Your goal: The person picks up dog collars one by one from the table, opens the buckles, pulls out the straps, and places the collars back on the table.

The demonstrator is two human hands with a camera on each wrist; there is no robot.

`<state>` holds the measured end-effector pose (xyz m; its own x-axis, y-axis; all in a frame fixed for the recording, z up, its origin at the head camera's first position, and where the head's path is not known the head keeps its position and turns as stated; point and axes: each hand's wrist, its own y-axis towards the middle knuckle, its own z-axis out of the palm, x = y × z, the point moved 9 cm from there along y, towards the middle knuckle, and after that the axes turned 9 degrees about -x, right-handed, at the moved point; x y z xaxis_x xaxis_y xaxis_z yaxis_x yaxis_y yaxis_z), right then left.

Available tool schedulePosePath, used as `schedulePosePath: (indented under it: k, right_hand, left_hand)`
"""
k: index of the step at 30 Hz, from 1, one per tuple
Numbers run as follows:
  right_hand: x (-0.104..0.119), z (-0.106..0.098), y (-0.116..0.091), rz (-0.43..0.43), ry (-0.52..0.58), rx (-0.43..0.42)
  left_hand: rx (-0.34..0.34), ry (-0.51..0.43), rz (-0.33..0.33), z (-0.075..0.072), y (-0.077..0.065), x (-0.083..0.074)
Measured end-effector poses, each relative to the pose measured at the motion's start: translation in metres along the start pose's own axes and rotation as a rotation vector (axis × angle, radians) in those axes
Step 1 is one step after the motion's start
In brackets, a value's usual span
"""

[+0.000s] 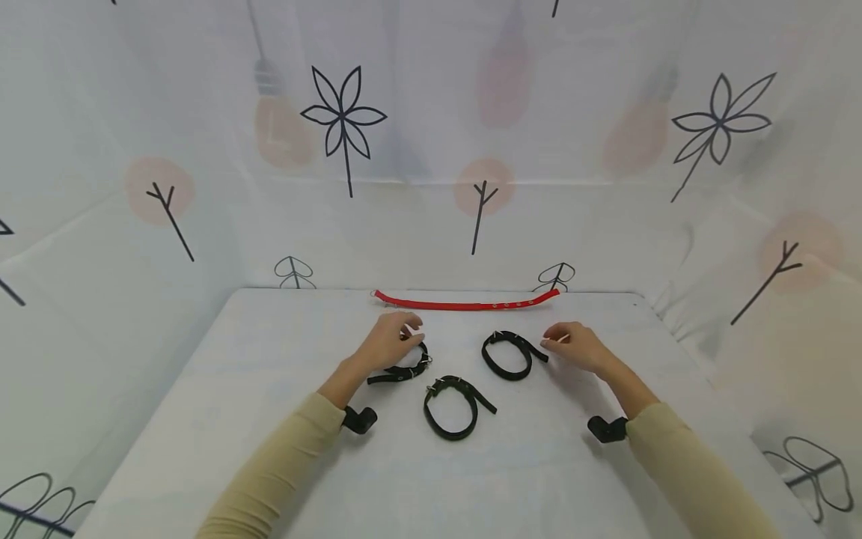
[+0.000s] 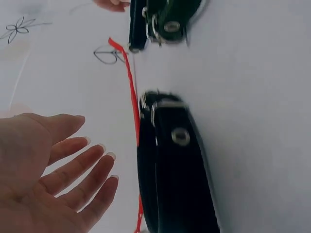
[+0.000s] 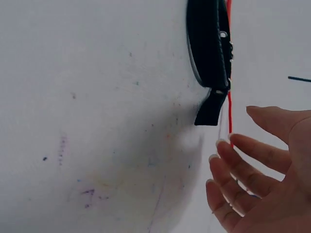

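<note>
Black straps (image 1: 453,436), looped, on white worktop (image 1: 539,464): left loop (image 1: 411,371) part-hidden by left hand (image 1: 389,340), right loop (image 1: 513,376) beside right hand (image 1: 575,347), third loop (image 1: 453,436) nearer front edge. Both hands loosely spread. Red strap (image 1: 465,306) along far edge, flower-printed cloth (image 1: 417,247) behind.

No lettering, label, brand, number or sign can be read in any view.

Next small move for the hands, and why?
Probably bring the left hand and right hand forward to the red strap. Both look empty, fingers relaxed, and that strap alone lies stretched out, while the three black straps are looped.
</note>
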<state>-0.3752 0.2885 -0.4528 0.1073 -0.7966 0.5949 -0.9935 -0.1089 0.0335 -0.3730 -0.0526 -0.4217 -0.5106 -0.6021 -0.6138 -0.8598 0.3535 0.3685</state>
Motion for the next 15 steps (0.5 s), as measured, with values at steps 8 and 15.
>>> schedulePosePath:
  k: [8, 15]
  right_hand:
    - [0.003, 0.012, -0.006, 0.028, -0.024, 0.031]
    - [0.007, 0.017, -0.009, 0.008, -0.052, 0.040]
  left_hand:
    - [0.076, -0.014, 0.056, 0.030, 0.006, -0.025]
    - [0.158, -0.057, -0.022, 0.060, 0.015, -0.033]
